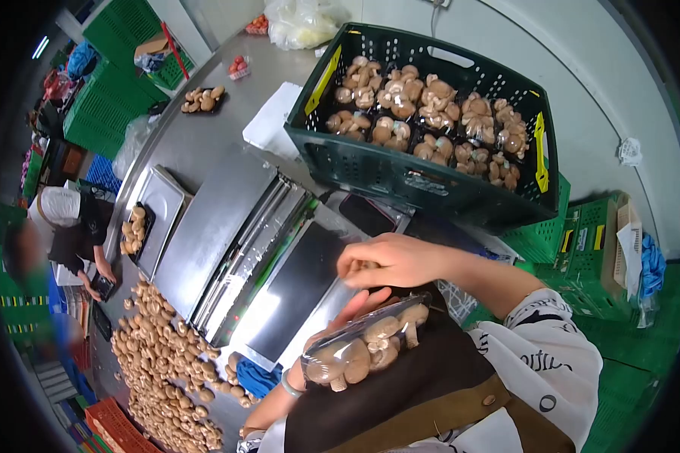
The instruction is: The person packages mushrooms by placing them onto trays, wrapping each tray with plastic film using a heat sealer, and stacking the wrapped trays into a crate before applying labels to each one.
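My left hand (359, 302), with a pale bangle at its wrist, supports a film-wrapped tray of mushrooms (355, 361) against my dark apron. The pack is tilted, its clear film glossy over several brown mushrooms. Just above it my right hand (385, 260) is closed, fingers curled together and apart from the pack; what they hold, if anything, is hidden. Beyond both hands lies a film-wrapping machine (276, 275) with a dark flat plate and a stretch of clear film.
A dark green crate (423, 177) of wrapped mushroom packs stands behind the machine. Loose mushrooms (162, 355) are heaped on the metal table at left, near a blue cloth (257, 377). Unwrapped trays of mushrooms (134, 230) sit farther off. A co-worker (72, 226) handles a black tray.
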